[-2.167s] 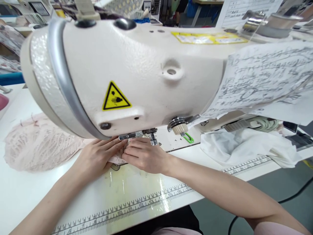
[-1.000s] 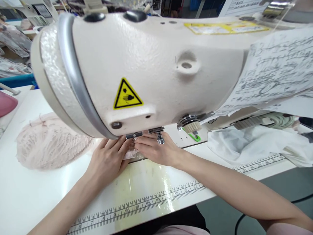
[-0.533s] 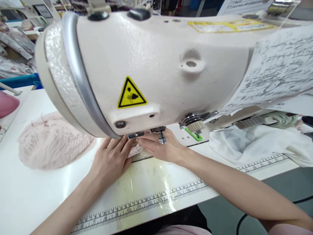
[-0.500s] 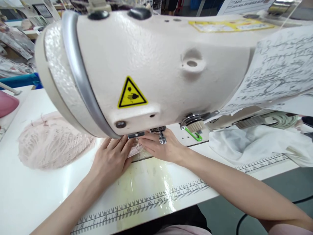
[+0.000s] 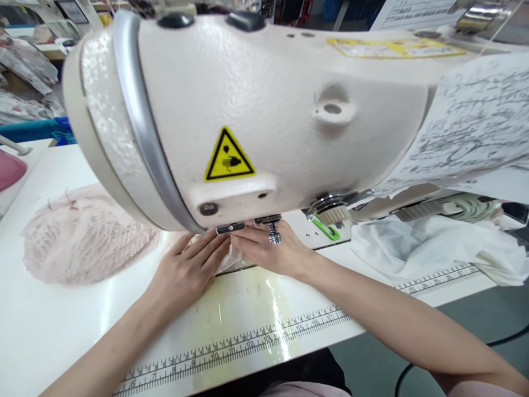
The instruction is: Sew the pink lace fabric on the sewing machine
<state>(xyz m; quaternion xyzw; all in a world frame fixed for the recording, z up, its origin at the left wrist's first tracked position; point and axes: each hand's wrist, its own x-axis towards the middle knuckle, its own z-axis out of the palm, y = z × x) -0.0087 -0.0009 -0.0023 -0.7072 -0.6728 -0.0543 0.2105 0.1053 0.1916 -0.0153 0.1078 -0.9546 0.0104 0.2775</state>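
A sewing machine head (image 5: 281, 110) fills the upper view, and its needle area is hidden behind it. Pale pink lace fabric (image 5: 233, 259) lies under my hands at the machine bed, only small bits of it showing. My left hand (image 5: 194, 270) rests palm down on the lace, fingers stretched out and pointing under the head. From the right, my right hand (image 5: 275, 248) lies on the fabric with its fingers extended toward the left fingertips. A small metal knob (image 5: 274, 234) covers part of the right hand, and its thumb is hidden.
More pink lace (image 5: 86, 237) lies bunched on the white table at left. A green tool (image 5: 326, 227) sits right of my right hand, near white cloth (image 5: 425, 242). A printed ruler (image 5: 231, 350) runs along the front edge. Handwritten paper (image 5: 475, 121) hangs on the machine.
My left hand has shifted slightly, its fingers now straighter and closer to the right fingertips. Less lace shows between the hands. The camera view has moved a little.
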